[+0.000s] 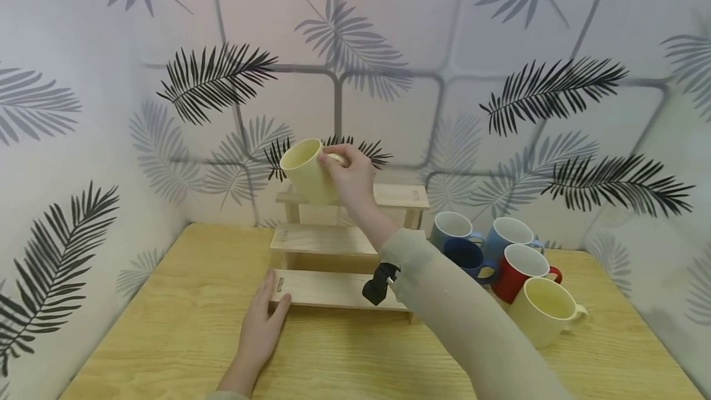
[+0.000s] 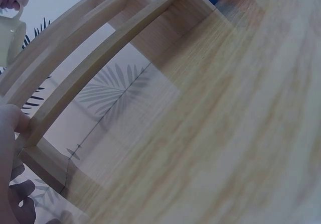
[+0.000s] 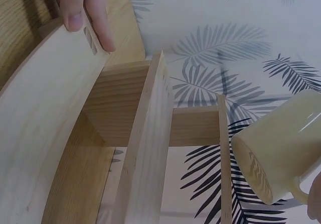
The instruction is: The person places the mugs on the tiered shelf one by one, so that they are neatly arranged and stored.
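Observation:
My right hand (image 1: 355, 183) pinches the handle of a pale yellow mug (image 1: 310, 176). The mug is tilted, its mouth toward the upper left, and overlaps the top step of a three-step wooden shelf (image 1: 333, 289) in the head view. In the right wrist view the mug's base (image 3: 253, 171) shows beside the top board's edge. At the shelf's front left corner, my left hand (image 1: 260, 329) grips the end of the lowest step. Its thumb (image 2: 17, 117) lies against the front board's edge, while the other fingers go round the outer side of the end panel.
Right of the shelf stand several mugs: a grey-blue one (image 1: 444, 236), a light blue one (image 1: 494, 245), a dark blue one (image 1: 466, 258), a red one (image 1: 513, 273) and another yellow one (image 1: 539, 320). Leaf-patterned wall covering (image 1: 389, 48) rises behind the wooden table (image 1: 166, 326).

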